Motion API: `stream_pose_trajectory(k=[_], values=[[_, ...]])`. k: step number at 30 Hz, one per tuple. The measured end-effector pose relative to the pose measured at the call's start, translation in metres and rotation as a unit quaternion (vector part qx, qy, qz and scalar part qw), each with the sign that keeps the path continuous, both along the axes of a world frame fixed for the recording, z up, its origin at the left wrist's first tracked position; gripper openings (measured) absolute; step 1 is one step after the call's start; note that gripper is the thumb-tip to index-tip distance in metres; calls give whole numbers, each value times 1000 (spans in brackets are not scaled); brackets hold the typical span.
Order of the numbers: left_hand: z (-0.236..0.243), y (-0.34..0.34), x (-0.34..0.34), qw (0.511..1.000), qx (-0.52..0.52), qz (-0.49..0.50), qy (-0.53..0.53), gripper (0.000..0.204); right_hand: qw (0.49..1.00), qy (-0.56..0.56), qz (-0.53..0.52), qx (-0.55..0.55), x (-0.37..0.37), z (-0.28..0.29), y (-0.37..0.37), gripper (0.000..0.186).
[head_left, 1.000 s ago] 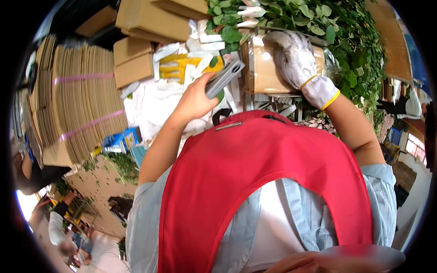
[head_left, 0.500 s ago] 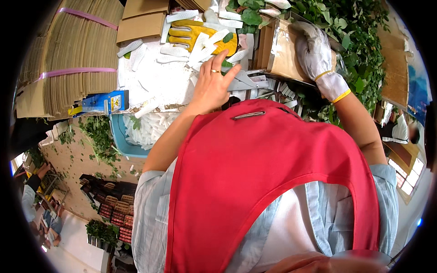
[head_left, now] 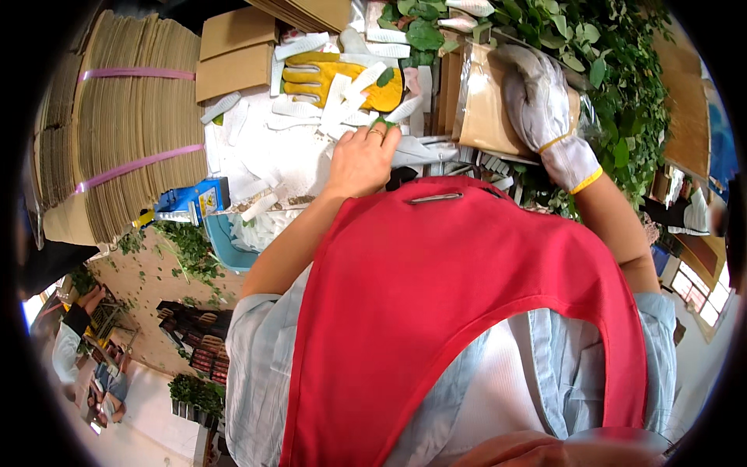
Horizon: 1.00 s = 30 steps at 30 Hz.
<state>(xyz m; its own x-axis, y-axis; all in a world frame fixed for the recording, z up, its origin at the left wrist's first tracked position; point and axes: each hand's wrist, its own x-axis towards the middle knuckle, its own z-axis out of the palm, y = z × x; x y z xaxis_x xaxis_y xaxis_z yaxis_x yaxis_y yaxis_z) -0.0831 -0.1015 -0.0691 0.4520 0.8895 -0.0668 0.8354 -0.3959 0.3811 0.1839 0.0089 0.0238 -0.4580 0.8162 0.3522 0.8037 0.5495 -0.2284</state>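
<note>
Littered tabletop point(head_left: 302, 162). Brown card point(head_left: 484, 118) beside leaves point(head_left: 626, 105), under right hand point(head_left: 542, 113): likely light, stiff; I'd take opposite edges. Left hand point(head_left: 362, 162) curled by grey object point(head_left: 424, 152); whether either's fingers grip, I can't tell.

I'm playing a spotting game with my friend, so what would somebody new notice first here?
Probably the bright red apron, filling the middle of the picture. Above it, to the right, the right hand wears a white glove and lies over a brown packet, beside lots of green leaves. At upper left, a big stack of cardboard has pink straps across it.
</note>
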Motion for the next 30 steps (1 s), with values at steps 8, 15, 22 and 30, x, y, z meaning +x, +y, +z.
stream_pose_trajectory(k=[8,15,22,30], values=[[12,129,-23,991,132,8,14,58,997,-35,-38,-49,3,2,0,32],[0,177,-2,991,69,-119,1,48,994,-32,-49,-88,-6,17,-4,33],[2,173,-4,951,263,-156,37,47,980,-72,-104,-155,-1,8,-14,40],[98,107,35,704,-445,-18,-553,67,945,242,-83,-205,27,28,-5,34]])
